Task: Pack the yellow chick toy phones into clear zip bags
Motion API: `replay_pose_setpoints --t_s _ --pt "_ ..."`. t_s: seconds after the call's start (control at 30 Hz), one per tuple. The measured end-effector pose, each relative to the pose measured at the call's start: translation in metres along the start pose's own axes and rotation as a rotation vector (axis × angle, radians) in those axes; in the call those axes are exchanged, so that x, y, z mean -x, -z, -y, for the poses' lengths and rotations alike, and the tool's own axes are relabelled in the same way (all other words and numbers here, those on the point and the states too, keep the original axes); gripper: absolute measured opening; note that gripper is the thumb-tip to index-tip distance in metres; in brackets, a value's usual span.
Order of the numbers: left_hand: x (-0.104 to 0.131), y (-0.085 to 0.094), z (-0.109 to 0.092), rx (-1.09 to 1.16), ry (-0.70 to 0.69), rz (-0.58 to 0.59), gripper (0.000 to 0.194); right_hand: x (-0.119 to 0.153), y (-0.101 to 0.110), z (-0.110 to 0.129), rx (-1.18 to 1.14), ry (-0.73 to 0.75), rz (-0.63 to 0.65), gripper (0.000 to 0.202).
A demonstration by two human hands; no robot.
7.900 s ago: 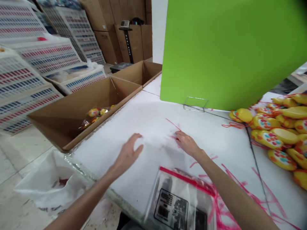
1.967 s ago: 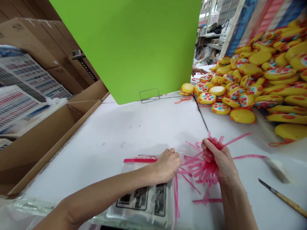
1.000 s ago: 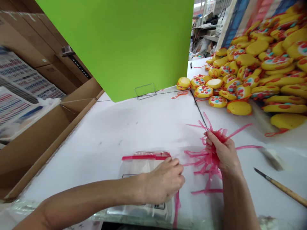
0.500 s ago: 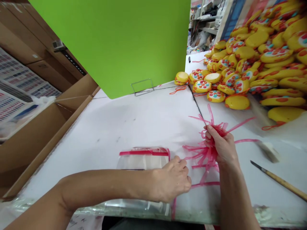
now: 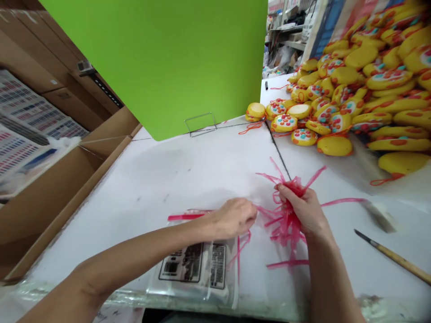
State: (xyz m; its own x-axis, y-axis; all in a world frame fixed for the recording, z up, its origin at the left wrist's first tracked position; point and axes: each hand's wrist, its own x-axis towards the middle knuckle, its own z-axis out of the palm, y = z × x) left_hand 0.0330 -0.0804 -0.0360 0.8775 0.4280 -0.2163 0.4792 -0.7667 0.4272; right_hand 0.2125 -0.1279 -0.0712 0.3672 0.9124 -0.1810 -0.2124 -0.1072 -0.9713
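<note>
A bunch of pink plastic strips (image 5: 292,215) is gripped in my right hand (image 5: 305,208), loose ends sticking out all round. My left hand (image 5: 238,216) is closed on a thin pink strip beside the bunch, over the upper right part of a stack of clear plastic bags. These bags (image 5: 220,255) have a pink top edge (image 5: 183,217) and black printed panels, and my left forearm crosses them. More strips hang down below my left hand. One separate strip (image 5: 286,264) lies on the table under the bunch.
Yellow painted toys (image 5: 336,107) are heaped at the right. A wooden-handled knife (image 5: 397,258) and a blurred pale block (image 5: 380,216) lie right of my right hand. A green board (image 5: 175,58) stands behind a wire stand (image 5: 202,130); an open cardboard box (image 5: 54,206) is at the left.
My left hand has moved up and slightly left and closed on a strip, uncovering the printed bags. My right hand has shifted slightly left and down with the bunch.
</note>
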Motion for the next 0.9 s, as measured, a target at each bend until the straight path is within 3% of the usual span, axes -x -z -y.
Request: replay_pose_setpoints --t_s 0.1,0.27,0.33,0.43,0.53,0.67,0.9 --pt "-0.009 0.019 0.017 0.214 0.146 -0.079 0.019 0.001 -0.004 -0.001 0.096 -0.004 0.082 0.029" --pt "-0.002 0.032 0.019 0.265 0.16 -0.069 0.02 0.002 -0.009 -0.001 0.186 0.018 0.153 0.028" --pt "0.006 0.031 0.01 0.169 0.096 0.007 0.016 0.002 -0.009 -0.001 0.193 0.03 0.133 0.027" --pt "0.017 0.023 -0.003 -0.167 -0.062 0.113 0.01 0.002 -0.008 -0.001 0.187 0.037 0.093 0.029" --pt "0.02 0.009 -0.004 -0.385 -0.134 0.098 0.005 0.002 -0.008 -0.001 0.179 0.037 0.08 0.03" --pt "0.013 -0.002 0.002 -0.46 -0.151 0.04 0.009 0.002 -0.008 -0.001 0.171 0.037 0.073 0.029" --pt "-0.009 0.009 0.004 -0.544 -0.202 0.106 0.012 0.001 -0.006 -0.004 0.163 0.047 0.041 0.033"
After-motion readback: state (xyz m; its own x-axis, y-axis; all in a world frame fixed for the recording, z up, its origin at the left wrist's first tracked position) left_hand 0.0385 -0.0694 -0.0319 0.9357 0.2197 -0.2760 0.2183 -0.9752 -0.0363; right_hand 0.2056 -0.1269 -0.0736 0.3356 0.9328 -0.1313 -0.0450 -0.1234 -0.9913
